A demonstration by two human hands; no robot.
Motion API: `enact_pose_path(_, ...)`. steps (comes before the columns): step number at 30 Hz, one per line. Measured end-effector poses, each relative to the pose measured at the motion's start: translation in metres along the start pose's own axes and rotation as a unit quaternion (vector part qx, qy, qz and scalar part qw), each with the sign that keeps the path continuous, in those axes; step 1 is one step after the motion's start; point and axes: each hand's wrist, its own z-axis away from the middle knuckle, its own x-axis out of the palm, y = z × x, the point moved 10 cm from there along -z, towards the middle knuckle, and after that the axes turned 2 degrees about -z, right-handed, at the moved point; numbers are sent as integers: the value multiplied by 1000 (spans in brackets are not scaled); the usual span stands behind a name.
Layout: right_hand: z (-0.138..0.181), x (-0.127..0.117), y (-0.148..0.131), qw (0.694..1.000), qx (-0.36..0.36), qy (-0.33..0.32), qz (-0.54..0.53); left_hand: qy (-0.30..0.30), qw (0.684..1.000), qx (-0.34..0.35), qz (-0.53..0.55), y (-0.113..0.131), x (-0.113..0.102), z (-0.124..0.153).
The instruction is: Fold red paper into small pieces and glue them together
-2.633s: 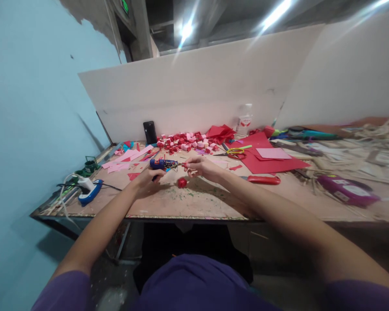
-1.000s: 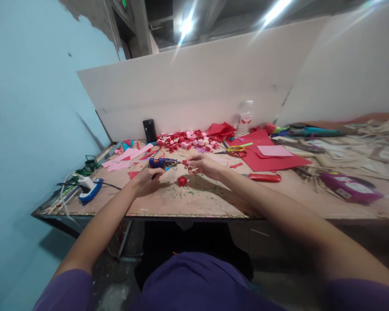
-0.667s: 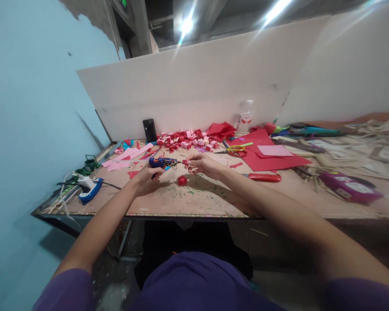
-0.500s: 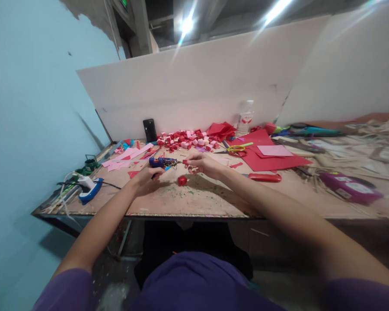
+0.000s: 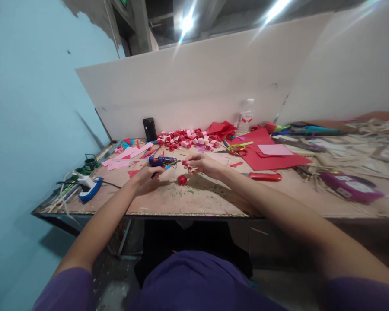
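My left hand is closed round a blue glue gun, whose nozzle points right. My right hand pinches a small red paper piece right at the nozzle tip. Both hands hover just above the wooden worktable. A small red rolled paper piece lies on the table below and between the hands.
A pile of red and pink paper pieces sits behind the hands, with a black phone leaning on the white board. Red paper sheets, yellow-handled scissors, a red knife, a bottle and a purple case lie right. A power strip is left.
Almost nothing has changed: both hands keep the glue gun and the red piece together; the view has only shifted slightly.
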Motion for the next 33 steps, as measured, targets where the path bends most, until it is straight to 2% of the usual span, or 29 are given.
enact_pose_path(33, 2, 0, 0, 1000, 13, 15, 7, -7, 1000, -29, 5, -6, 2, -1)
